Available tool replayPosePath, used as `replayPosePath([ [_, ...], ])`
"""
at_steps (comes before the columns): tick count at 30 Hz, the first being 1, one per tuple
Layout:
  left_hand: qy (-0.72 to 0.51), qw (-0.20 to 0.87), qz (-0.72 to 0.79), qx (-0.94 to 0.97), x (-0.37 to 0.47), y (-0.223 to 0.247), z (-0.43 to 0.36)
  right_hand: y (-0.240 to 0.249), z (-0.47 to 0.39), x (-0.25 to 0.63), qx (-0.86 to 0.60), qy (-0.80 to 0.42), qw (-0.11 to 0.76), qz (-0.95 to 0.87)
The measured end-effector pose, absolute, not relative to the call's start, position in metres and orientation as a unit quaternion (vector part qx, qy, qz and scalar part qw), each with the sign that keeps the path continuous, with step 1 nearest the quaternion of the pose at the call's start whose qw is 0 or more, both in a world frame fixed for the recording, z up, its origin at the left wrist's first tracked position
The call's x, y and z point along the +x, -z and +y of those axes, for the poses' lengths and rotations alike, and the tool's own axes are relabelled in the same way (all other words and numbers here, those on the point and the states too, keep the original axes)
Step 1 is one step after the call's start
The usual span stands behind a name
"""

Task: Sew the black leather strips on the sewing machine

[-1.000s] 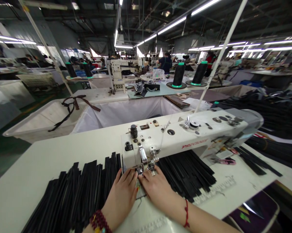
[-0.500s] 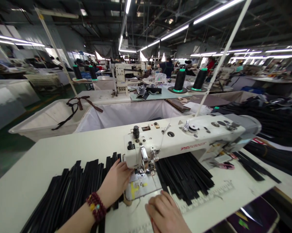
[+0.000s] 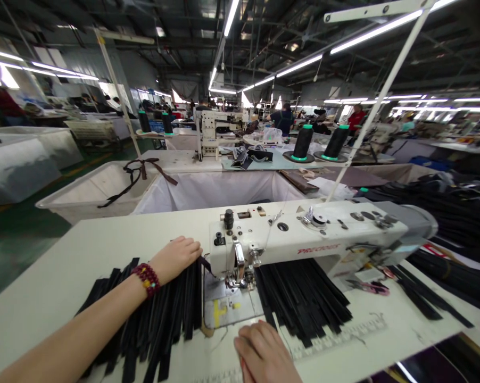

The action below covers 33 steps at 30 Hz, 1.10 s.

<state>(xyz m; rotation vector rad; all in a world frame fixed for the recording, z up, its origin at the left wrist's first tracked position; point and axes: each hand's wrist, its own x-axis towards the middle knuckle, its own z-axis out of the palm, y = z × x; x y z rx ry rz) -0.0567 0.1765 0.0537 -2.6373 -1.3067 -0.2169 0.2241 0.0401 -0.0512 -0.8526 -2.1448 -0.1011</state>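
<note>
A sideways tug by the left hand [image 3: 179, 259] could tangle the black strips [image 3: 176, 311], loosely overlapped in 2 spreads: left of the sewing machine [image 3: 282, 247] and under its arm. That hand arches palm-down over the left spread; the right hand [image 3: 266, 352] curls before the machine. I cannot tell what either grips.

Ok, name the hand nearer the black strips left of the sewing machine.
Left. The left hand is at the far ends of those black strips; the right hand is apart, to their right.
</note>
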Motion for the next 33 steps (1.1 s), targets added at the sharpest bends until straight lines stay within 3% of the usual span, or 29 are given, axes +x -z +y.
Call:
replayPosePath([
  [2,0.038,0.083,-0.455,-0.886,-0.074,-0.064,0.141,0.044,0.038,0.229,-0.333,0.033,0.393,-0.856],
  [4,0.078,0.039,-0.504,-0.859,-0.078,-0.067,0.099,0.037,0.033,0.23,-0.319,0.052,0.396,-0.859],
  [6,0.142,-0.083,-0.543,-0.823,-0.064,-0.06,0.058,0.031,0.024,0.225,-0.301,0.08,0.417,-0.854],
  [10,0.228,-0.446,-0.527,-0.687,-0.007,-0.026,0.013,0.025,0.002,0.201,-0.241,0.124,0.486,-0.831],
  [13,0.246,-0.547,-0.54,-0.591,0.02,-0.006,0.012,0.022,-0.004,0.196,-0.216,0.135,0.493,-0.832],
  [15,0.265,-0.484,-0.567,-0.612,0.021,-0.002,0.017,0.019,-0.001,0.204,-0.234,0.109,0.484,-0.836],
  [18,0.264,-0.266,-0.562,-0.737,0.009,-0.006,0.025,0.019,0.006,0.219,-0.259,0.094,0.475,-0.836],
  [22,0.13,-0.065,-0.514,-0.846,0.003,-0.008,0.038,0.035,0.012,0.217,-0.269,0.122,0.482,-0.825],
  [27,0.055,-0.001,-0.482,-0.875,0.013,0.004,0.057,0.059,0.017,0.205,-0.298,0.122,0.484,-0.814],
  [33,0.028,-0.002,-0.47,-0.882,0.013,0.003,0.073,0.064,0.019,0.213,-0.301,0.09,0.452,-0.835],
])
